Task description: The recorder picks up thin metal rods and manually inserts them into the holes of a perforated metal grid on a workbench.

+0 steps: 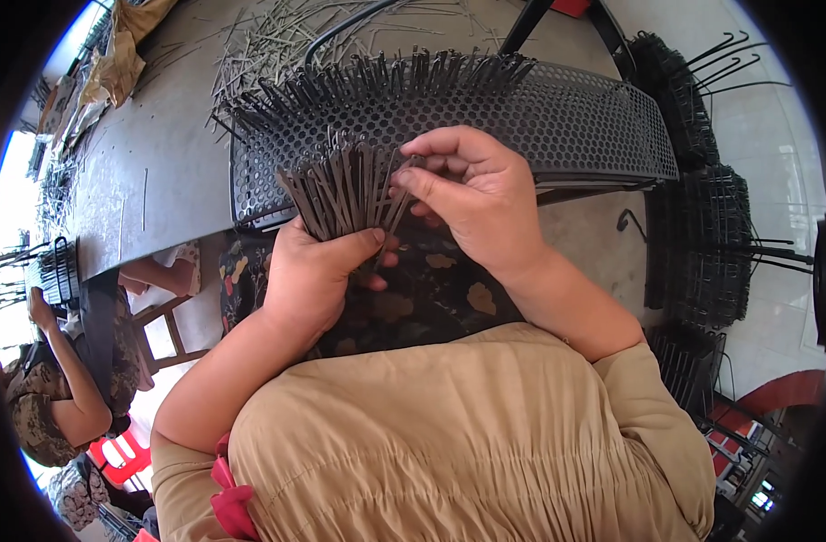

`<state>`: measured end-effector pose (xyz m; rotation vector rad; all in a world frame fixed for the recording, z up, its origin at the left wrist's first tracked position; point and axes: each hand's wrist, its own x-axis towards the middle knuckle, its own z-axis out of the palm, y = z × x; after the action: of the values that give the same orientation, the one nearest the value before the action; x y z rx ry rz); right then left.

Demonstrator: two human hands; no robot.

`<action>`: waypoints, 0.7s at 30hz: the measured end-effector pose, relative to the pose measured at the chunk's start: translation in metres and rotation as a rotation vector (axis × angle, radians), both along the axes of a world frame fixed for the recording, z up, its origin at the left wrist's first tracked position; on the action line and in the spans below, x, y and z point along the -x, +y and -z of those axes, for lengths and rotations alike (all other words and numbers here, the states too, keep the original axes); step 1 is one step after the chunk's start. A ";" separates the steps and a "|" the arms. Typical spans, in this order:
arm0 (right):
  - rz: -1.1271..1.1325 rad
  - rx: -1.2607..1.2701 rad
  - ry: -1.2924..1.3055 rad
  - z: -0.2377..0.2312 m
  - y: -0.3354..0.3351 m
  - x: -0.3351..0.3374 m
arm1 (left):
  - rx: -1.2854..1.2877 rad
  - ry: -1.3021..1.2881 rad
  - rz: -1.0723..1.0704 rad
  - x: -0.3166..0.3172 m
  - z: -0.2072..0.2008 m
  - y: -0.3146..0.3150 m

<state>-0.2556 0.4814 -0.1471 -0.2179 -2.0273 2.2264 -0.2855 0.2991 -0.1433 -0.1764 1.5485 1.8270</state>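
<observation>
I see a fanned bundle of thin dark metal pins (345, 194) gripped low in the left hand (309, 275), whose fingers are curled tight around the bundle's base with the thumb pressed across the front. The right hand (471, 194) is pinched closed on the top of one pin at the bundle's right edge, thumb and forefinger meeting, the other fingers folded loosely. Both hands sit in front of the chest, just this side of a black perforated metal panel (557, 117) with a curved shape, its far rim bristling with more upright dark pins (386, 72). The panel rests at the edge of a grey worktable (160, 154) strewn with loose pale rods (268, 36). To the right stand stacks of black wire racks (711, 244). At lower left another person (51, 388) in patterned clothing sits beside a red plastic stool (119, 456).
</observation>
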 end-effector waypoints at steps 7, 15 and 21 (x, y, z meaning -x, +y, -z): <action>0.249 -0.005 0.347 -0.011 0.072 0.033 | 0.022 -0.099 0.012 0.004 0.011 -0.010; 0.418 -0.128 0.555 -0.004 0.115 0.051 | 0.031 -0.151 0.032 0.011 0.011 -0.010; 0.423 -0.339 0.536 -0.002 0.130 0.056 | -0.004 -0.153 0.048 0.012 0.015 -0.012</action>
<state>-0.3117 0.6113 -0.1453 -0.0066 -1.8071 1.4667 -0.2980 0.2870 -0.1588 -0.2683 1.4309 1.7375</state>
